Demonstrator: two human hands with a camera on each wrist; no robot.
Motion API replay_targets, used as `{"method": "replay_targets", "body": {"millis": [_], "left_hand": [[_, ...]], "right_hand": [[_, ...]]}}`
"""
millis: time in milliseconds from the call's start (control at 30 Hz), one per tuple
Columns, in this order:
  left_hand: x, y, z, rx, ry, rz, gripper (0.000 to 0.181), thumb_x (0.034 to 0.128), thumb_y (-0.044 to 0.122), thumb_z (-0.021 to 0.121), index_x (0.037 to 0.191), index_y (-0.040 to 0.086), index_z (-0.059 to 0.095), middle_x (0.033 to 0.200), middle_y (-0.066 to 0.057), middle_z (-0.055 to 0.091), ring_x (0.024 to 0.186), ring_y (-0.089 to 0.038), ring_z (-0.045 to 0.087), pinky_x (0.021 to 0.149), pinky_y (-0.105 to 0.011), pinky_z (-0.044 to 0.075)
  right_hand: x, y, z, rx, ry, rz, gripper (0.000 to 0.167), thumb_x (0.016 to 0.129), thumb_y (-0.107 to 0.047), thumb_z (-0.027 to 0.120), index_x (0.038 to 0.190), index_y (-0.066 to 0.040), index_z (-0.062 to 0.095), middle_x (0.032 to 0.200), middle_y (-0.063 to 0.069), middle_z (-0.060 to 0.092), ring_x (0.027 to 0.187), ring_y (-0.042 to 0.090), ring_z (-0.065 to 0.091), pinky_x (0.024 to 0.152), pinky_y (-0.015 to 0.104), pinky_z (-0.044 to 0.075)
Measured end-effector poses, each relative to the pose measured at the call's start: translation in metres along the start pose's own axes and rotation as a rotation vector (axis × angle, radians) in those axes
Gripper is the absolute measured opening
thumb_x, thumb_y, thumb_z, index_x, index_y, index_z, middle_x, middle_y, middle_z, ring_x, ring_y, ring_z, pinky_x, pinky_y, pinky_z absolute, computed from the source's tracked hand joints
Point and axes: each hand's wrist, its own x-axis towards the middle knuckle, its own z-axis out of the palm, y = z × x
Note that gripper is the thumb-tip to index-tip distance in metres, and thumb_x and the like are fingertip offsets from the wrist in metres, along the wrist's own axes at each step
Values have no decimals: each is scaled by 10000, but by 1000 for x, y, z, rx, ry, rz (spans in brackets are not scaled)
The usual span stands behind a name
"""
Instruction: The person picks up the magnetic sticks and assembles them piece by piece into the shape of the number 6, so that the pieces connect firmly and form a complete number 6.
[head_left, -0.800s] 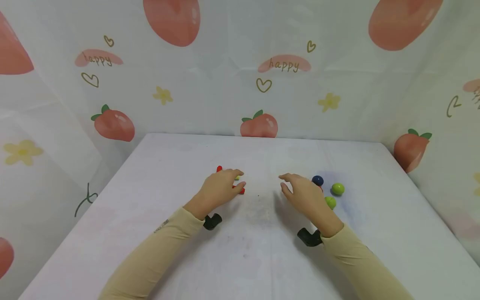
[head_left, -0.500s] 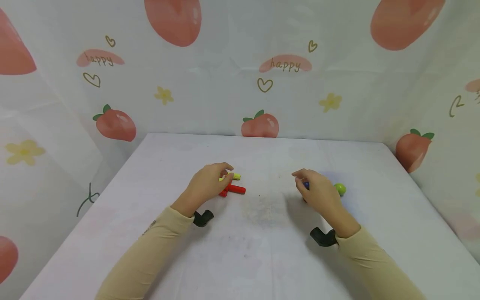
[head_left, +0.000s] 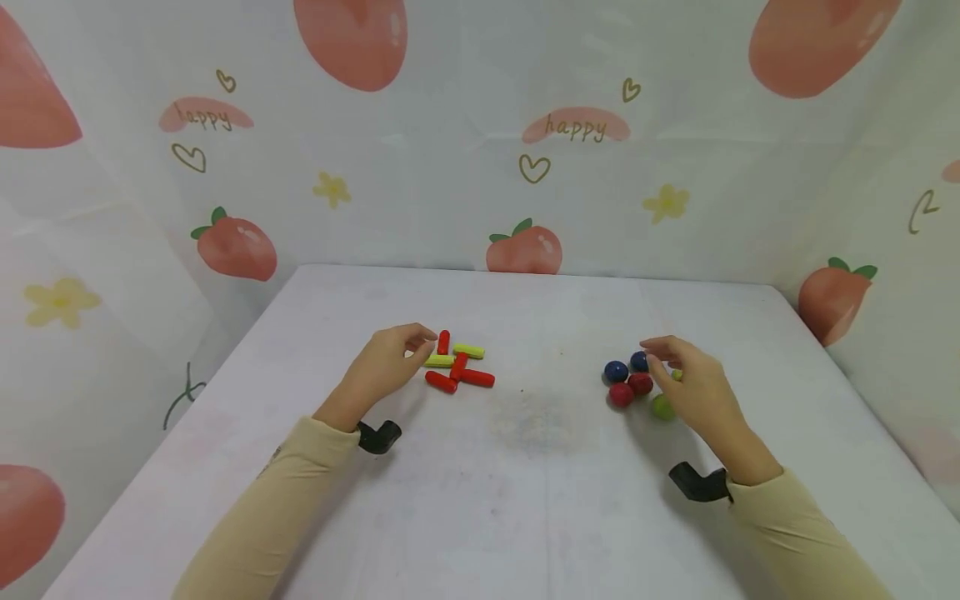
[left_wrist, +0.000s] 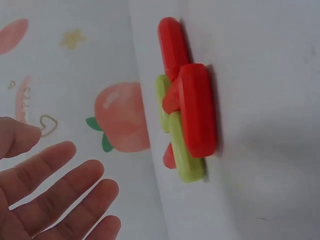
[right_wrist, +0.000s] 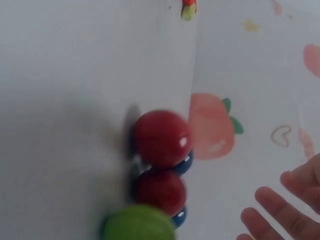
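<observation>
Through the head view I have both bare hands above the white counter (head_left: 525,517). The left hand (head_left: 382,362) hangs just beside a loose cluster of short, smooth sticks: four red sticks (head_left: 477,378) and two yellow-green sticks (head_left: 468,352). Its grip is apart and holds nothing; in the left wrist view I see the fingers spread, clear of the sticks. One red stick lies at the back of the cluster, another in the middle, two nearer me, with the yellow-green pair among them.

The right hand (head_left: 696,383) is over the right side of a group of glossy balls. Its grip is apart too, the fingers holding nothing. I count two dark blue balls (head_left: 616,372) behind two deep red balls (head_left: 620,395), and two bright green balls (head_left: 663,407), one partly hidden by the hand.

Each wrist carries a black angled piece (head_left: 699,483) below a beige sleeve (head_left: 802,529). Behind the counter hangs a white backdrop (head_left: 442,183) printed with peaches, yellow flowers, hearts and "happy".
</observation>
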Motion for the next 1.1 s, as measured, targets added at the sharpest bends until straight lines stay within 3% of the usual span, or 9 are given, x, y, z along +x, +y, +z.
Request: {"method": "replay_targets", "body": {"millis": [200, 367, 533, 867, 1100], "left_hand": [[4, -14, 2, -41, -30, -24, 286, 942, 272, 535, 1184, 138, 606, 1153, -68, 644, 1103, -278, 569, 914, -433, 492], [9, -27, 9, -92, -90, -54, 274, 935, 263, 547, 1177, 147, 607, 1137, -73, 646, 1080, -256, 587, 894, -412, 492], [15, -39, 17, -102, -155, -47, 268, 923, 245, 561, 1171, 154, 604, 1128, -70, 639, 1086, -254, 590, 880, -404, 488], [19, -47, 22, -105, -240, -60, 275, 905, 240, 578, 1157, 134, 610, 1173, -106, 621, 1140, -297, 560, 886, -425, 485], [22, -47, 23, -110, -263, -74, 278, 881, 223, 613, 1144, 131, 623, 1129, -100, 635, 1065, -259, 582, 818, -370, 493]], "right_hand": [[-6, 21, -4, 54, -42, 58, 320, 960, -238, 508, 1230, -68, 540, 1197, 192, 614, 1088, 378, 578, 908, 548, 450], [-12, 31, -8, 82, -94, 105, 376, 956, -322, 507, 1235, -72, 539, 1205, 184, 617, 1092, 371, 581, 921, 526, 442], [-16, 38, -9, 73, -146, 120, 403, 941, -341, 535, 1231, -60, 545, 1206, 197, 615, 1102, 378, 583, 917, 509, 451], [-18, 48, -6, 88, -259, 127, 428, 905, -300, 605, 1229, -24, 566, 1240, 218, 571, 1143, 415, 549, 920, 493, 465], [-17, 52, -3, 92, -327, 164, 503, 867, -328, 651, 1244, -10, 555, 1284, 256, 523, 1128, 443, 555, 896, 495, 481]]}}
